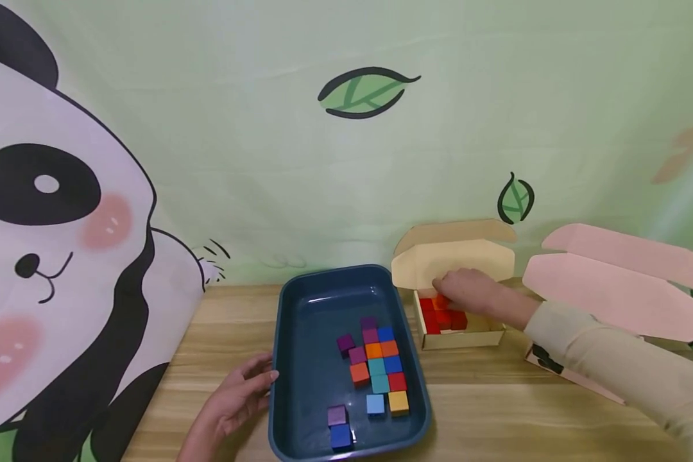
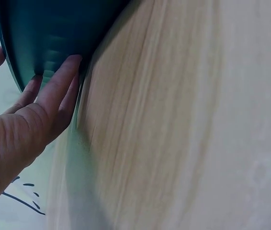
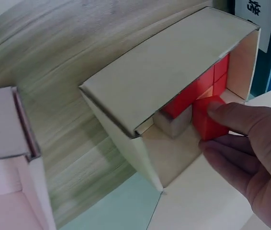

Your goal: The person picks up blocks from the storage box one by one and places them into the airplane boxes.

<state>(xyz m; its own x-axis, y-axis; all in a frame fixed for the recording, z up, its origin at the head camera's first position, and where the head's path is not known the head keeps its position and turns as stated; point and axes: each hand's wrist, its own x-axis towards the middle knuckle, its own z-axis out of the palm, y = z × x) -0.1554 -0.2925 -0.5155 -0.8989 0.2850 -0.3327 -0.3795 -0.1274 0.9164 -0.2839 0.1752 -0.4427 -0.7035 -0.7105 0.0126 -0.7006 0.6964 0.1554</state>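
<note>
My right hand (image 1: pixel 470 292) pinches a red cube (image 3: pixel 206 117) between thumb and fingers at the open cardboard box (image 1: pixel 462 341). Inside that box, several red cubes (image 1: pixel 430 314) sit together at the left end. In the right wrist view, the held cube is beside them, and the right hand (image 3: pixel 255 143) reaches in from the lid side. My left hand (image 1: pixel 237 398) touches the left side of a dark blue tray (image 1: pixel 306 359). The left wrist view shows the fingers (image 2: pixel 59 86) extended against the tray's outer wall. Cubes of several colours, including a teal cube (image 1: pixel 376 366), lie in the tray.
A pink box (image 1: pixel 606 289) with its lid raised stands at the right, partly behind my right sleeve (image 1: pixel 589 340). Behind the wooden table (image 1: pixel 473 410) hangs a green cloth (image 1: pixel 254 160) with a panda and leaves. The cardboard box's lid (image 1: pixel 450 256) stands up against it.
</note>
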